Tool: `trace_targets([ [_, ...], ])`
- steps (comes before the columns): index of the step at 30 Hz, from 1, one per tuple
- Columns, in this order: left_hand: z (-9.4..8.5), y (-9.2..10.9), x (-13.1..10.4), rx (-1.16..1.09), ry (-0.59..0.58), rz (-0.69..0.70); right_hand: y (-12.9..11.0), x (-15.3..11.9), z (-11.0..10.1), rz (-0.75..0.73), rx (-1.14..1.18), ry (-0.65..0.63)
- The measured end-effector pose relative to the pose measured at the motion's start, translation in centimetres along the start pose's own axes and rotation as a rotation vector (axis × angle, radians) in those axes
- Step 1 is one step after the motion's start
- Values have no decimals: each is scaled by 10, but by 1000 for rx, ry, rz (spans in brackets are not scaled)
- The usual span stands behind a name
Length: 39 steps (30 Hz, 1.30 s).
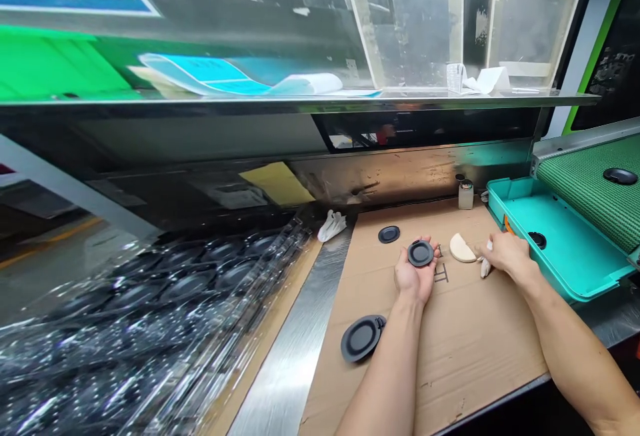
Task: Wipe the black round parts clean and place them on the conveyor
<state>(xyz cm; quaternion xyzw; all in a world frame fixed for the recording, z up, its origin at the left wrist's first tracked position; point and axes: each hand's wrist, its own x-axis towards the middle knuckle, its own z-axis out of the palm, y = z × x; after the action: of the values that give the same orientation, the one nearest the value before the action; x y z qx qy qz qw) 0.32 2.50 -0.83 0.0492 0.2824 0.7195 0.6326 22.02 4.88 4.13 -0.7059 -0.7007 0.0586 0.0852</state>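
Note:
My left hand (pixel 414 277) is turned palm up on the cardboard, with a small round black lid (pixel 421 253) resting in its fingers. To the right, my right hand (pixel 507 253) is closed, its fingertips pinching a crumpled white cloth (pixel 485 267) just above the cardboard. Between the two hands lies a cream half-round pad (pixel 462 249). A flat black disc (pixel 389 234) sits beyond my left hand. Nearer to me, a larger black lid with a small tab (pixel 362 339) lies left of my left forearm.
Right of the cardboard (pixel 480 349) stands a turquoise tray (pixel 575 256) with a black part inside, beside a green conveyor belt (pixel 595 173) carrying another. A small bottle (pixel 465 195) stands at the back. Clear plastic trays of black parts (pixel 165 289) fill the left. A metal shelf (pixel 300 104) crosses overhead.

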Motion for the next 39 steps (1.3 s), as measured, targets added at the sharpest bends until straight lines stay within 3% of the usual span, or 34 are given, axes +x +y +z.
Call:
trace_targets([
  [2, 1, 0, 0, -12, -1, -15, -1, -1, 3, -103, 24, -46],
  [6, 4, -2, -2, -17, -5, -55, -18, -8, 9, -276, 350, 137],
  [9, 8, -13, -7, -3, -55, -102, -34, -16, 19, -447, 536, 133],
  [15, 15, -39, -18, 46, -236, -149, -54, -29, 42, -544, 395, 275],
  [19, 13, -33, -18, 52, -218, -187, -53, -29, 42, -763, 403, 164],
  [21, 12, -27, -18, 59, -197, -203, -49, -27, 38, -730, 322, 101],
  [24, 13, -28, -20, 48, -199, -183, -46, -25, 34, -558, 257, 205],
  [27, 17, -35, -22, 33, -226, -186, -49, -25, 37, -650, 346, 264],
  [29, 17, -35, -22, 43, -220, -207, -51, -26, 40, -770, 385, 194],
  [31, 14, -29, -18, 46, -183, -210, -50, -27, 39, -779, 347, 113],
  [35, 6, -7, -8, 12, -47, -137, -36, -27, 22, -593, 230, -48],
  [37, 4, 0, -5, -9, -13, -121, -29, -25, 8, -537, 249, -205],
  [39, 4, 3, -5, -29, -10, -122, -25, -23, -1, -497, 295, -264],
])
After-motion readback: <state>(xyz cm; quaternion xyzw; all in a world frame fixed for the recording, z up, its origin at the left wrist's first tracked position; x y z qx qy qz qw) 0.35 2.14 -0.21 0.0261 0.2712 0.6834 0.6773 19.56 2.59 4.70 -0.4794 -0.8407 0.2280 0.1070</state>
